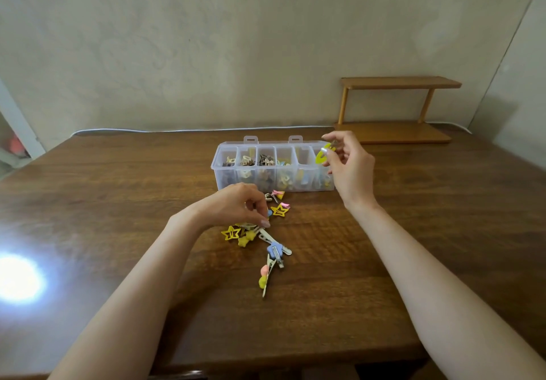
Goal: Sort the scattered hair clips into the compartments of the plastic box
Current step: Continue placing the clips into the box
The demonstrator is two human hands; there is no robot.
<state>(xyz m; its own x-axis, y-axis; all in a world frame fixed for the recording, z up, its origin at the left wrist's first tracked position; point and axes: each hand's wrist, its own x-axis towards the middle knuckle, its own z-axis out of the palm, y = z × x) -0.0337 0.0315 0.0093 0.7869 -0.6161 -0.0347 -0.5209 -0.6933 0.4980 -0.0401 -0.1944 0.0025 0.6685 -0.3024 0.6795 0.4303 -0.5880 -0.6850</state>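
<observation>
- Plastic box point(220, 163): clear, six compartments in a row, clips inside, on the table point(413, 232).
- Right hand point(350, 167): pinches a yellow clip point(321, 155) above the rightmost compartment.
- Left hand point(233, 207): fingers curled into the loose clips point(266, 243) in front of the box; grip unclear.
- Among them: yellow star clip point(279, 210), blue flower clip point(274, 250).
- Wooden shelf point(396, 82): far right, by the wall.

glossy wooden table point(413, 232); clear smooth plastic box point(273, 177); matt wooden shelf point(399, 84).
</observation>
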